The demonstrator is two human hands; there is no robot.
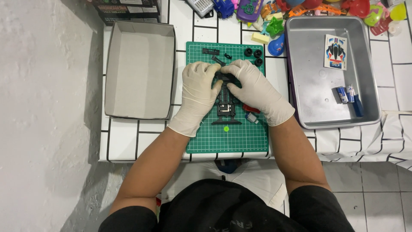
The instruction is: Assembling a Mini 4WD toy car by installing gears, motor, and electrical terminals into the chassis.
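Note:
Both hands wear cream rubber gloves and meet over a green cutting mat (206, 137). My left hand (198, 92) and my right hand (253, 88) grip the far end of a black toy car chassis (225, 108) that lies lengthwise on the mat. Fingertips of both hands pinch the chassis top, hiding that part. Three small black wheels (254, 55) and a few black plastic parts (211, 51) lie at the mat's far edge. A small green dot-like piece (226, 129) sits near the chassis's near end. A red piece (251, 108) and a small blue-grey motor (251, 117) lie under my right wrist.
An open grey cardboard box (139, 68) stands left of the mat. A metal tray (313, 86) on the right holds a sticker sheet (335, 51), two small batteries (346, 93) and a blue screwdriver (356, 103). Colourful plastic toys (274, 17) crowd the far edge. The table's near edge is close.

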